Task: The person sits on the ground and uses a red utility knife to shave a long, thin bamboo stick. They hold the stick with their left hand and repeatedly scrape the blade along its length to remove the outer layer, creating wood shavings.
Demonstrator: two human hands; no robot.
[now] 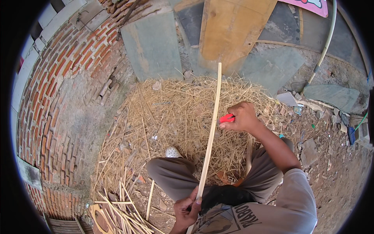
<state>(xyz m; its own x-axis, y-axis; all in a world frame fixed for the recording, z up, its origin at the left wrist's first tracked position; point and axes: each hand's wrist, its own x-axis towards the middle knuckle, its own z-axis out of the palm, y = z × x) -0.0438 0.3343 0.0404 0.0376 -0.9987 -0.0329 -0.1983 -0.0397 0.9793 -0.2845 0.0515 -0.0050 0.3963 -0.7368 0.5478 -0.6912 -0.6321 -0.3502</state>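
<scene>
A long, pale bamboo strip (212, 132) runs upward and slightly right from my lap. Near its lower end my left hand (187, 210) is closed around it, low in front of my body. My right hand (243, 117) grips a red-handled knife (226, 118) about halfway up the strip, with the short dark tip of the tool against the strip's right edge. Most of the handle is hidden in my fist, and the blade is too small to make out clearly.
Straw-like shavings (175, 105) cover the ground before me. More cut strips (120, 212) lie in a heap at lower left. A worn brick wall (58, 117) rises on the left. Grey boards (154, 46) and a brown board (233, 31) lean at the back; rubble (331, 128) lies right.
</scene>
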